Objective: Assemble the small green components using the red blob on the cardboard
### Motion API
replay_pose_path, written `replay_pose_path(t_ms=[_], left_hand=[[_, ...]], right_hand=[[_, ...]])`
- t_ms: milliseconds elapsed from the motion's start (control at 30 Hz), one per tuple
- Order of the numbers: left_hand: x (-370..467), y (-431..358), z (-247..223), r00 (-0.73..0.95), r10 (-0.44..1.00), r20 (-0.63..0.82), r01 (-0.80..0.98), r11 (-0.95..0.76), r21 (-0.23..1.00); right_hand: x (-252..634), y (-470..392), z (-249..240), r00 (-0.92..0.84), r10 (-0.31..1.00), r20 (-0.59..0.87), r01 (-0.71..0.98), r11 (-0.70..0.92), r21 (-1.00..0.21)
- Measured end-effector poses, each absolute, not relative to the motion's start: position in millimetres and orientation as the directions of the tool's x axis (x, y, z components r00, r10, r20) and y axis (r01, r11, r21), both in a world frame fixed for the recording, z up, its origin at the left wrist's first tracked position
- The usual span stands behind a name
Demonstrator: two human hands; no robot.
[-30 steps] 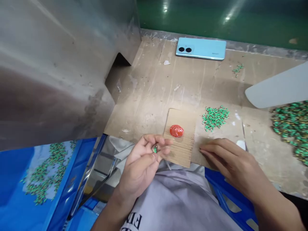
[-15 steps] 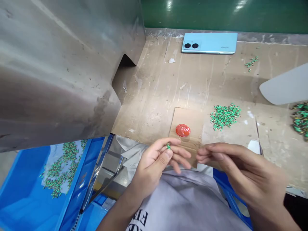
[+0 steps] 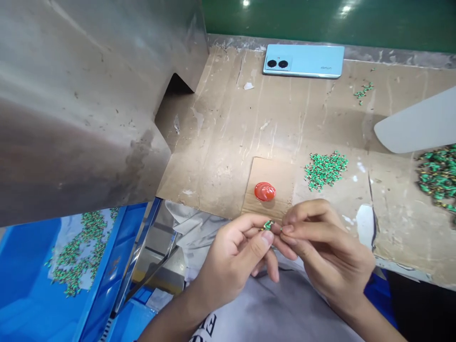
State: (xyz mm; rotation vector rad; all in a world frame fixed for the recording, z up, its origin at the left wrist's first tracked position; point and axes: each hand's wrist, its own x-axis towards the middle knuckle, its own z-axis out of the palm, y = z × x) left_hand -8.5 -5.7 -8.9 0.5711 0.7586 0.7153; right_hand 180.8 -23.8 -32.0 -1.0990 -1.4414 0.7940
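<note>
Between thumb and index finger, my left hand pinches a small green piece with gold-brown parts. My right hand has come up close on its right, thumb and index finger pressed together around a tiny green bit that barely shows; its kind cannot be made out. Just beyond the hands, a red oval dish with a glossy surface rests on a cardboard piece. To the right of that lies a pile of small green pieces.
A light blue phone lies at the table's back edge. A large metal housing stands at left. Below it, a blue bin holds green pieces on a sheet. At right are a pale rounded object and a bigger green heap.
My right hand has moved left, bringing its fingertips beside the piece in my left hand. My left hand has shifted slightly right. The view has turned a little.
</note>
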Motion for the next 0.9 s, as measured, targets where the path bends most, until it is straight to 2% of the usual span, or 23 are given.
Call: replay_pose_path(t_ms=[133,233,367,567,700,800,900], left_hand=[[-8.0,-7.0,-5.2,0.444,0.792,-0.420,-0.335,0.581,0.741],[-8.1,-7.2,-4.6,0.373,0.841,-0.392,-0.305,0.511,0.804],[-10.2,-7.4,-5.2,0.326,0.889,-0.321,-0.222,0.402,0.888],[-13.8,-7.9,-6.8,0.277,0.931,-0.236,-0.070,0.265,0.962],[-11.9,-7.1,-9.1,0.271,0.918,-0.291,-0.165,0.342,0.925],[-11.8,-7.0,-12.0,0.280,0.887,-0.367,-0.287,0.442,0.850],[-14.2,-6.4,-14.5,0.314,0.869,-0.381,-0.352,0.480,0.804]], right_hand=[[189.2,-22.3,-37.7,-0.108,0.879,0.464,0.250,0.475,-0.844],[190.4,-20.4,-35.3,-0.137,0.877,0.460,0.278,0.480,-0.832],[182.3,-18.6,-28.3,-0.072,0.922,0.381,0.253,0.387,-0.887],[171.7,-18.8,-20.4,0.051,0.987,0.151,0.101,0.145,-0.984],[174.5,-16.8,-16.1,0.028,0.999,0.031,0.047,0.030,-0.998],[177.3,-13.5,-15.1,0.001,1.000,-0.002,0.003,-0.002,-1.000],[179.1,-11.8,-17.1,0.042,0.998,-0.043,-0.004,-0.043,-0.999]])
